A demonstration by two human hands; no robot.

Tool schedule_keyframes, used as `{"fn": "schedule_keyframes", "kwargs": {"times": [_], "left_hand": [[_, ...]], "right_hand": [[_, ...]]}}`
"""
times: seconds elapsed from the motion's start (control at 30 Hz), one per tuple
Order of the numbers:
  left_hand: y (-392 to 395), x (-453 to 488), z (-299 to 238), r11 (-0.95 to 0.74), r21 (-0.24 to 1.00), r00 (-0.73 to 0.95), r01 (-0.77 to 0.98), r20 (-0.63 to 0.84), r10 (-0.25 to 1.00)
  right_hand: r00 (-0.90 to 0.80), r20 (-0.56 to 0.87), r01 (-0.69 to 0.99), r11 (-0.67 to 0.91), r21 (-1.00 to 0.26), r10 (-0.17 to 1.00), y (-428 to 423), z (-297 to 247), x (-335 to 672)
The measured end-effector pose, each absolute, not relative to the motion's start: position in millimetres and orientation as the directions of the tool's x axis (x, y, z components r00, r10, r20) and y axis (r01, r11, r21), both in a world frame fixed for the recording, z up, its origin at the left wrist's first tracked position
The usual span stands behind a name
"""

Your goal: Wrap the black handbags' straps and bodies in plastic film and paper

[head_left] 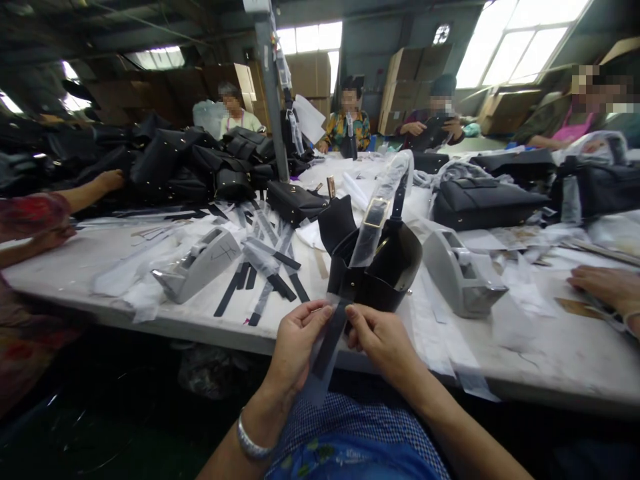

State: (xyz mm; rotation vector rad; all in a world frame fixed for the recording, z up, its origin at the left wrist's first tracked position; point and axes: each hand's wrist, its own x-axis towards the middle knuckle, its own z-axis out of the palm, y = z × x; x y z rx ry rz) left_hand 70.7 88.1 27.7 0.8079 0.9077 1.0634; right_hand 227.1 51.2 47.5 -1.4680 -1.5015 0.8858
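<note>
My left hand (pixel 300 340) pinches the left edge of a clear plastic sleeve (pixel 320 393) around a dark strap (pixel 331 347). Thumb and fingers of my right hand (pixel 377 337) close on the strap's other side, just below the bag. The strap hangs from a black handbag (pixel 370 293) that stands at the table edge with its flap raised. A gold buckle (pixel 376 212) shows on the upper strap, which is wrapped in clear plastic. Whether the lower strap is fixed to the bag is hidden behind my fingers.
Grey tape dispensers (pixel 197 265) stand left and right of the bag. Loose black straps (pixel 273 267) in plastic lie at left. Black bags (pixel 170 160) are heaped behind; another wrapped bag (pixel 485 197) sits at right. A co-worker's hand (pixel 607 287) rests on the table (pixel 240 325) at right.
</note>
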Motion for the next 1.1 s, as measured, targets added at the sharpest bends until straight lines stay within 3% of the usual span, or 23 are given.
{"fn": "schedule_keyframes", "kwargs": {"times": [0.13,0.3,0.47,0.6,0.87,0.93,1.0,1.1], "left_hand": [[101.2,91.1,31.8,0.195,0.918,0.219,-0.346,-0.123,0.968],[110.2,93.7,32.2,0.087,0.945,0.18,-0.315,-0.03,0.983],[100.4,84.1,19.8,0.104,0.96,0.17,-0.259,-0.06,0.984],[91.6,84.2,7.7,0.125,0.964,0.186,-0.234,-0.082,0.979],[95.8,88.0,4.5,-0.092,0.985,-0.005,-0.148,0.093,0.996],[94.8,87.1,6.3,-0.192,0.977,-0.047,-0.093,0.188,0.981],[92.4,86.4,6.6,-0.376,0.926,-0.064,0.032,0.377,0.924],[88.2,85.5,1.7,-0.669,0.694,0.027,0.265,0.688,0.725]], "right_hand": [[0.145,0.058,0.404,-0.006,-0.915,0.988,51.0,50.9,233.9],[0.244,0.145,0.478,0.01,-0.878,0.959,64.6,48.8,232.1],[0.304,0.097,0.418,-0.042,-0.907,0.948,71.7,50.3,227.4],[0.285,0.083,0.394,-0.038,-0.918,0.955,73.4,58.7,223.0],[0.298,0.096,0.431,-0.044,-0.901,0.95,82.4,63.2,218.8],[0.302,0.061,0.392,-0.066,-0.918,0.951,83.2,61.1,220.5],[0.298,0.021,0.344,-0.086,-0.935,0.954,83.5,58.1,222.7],[0.3,-0.031,0.253,-0.111,-0.961,0.953,82.6,52.4,224.9]]}}
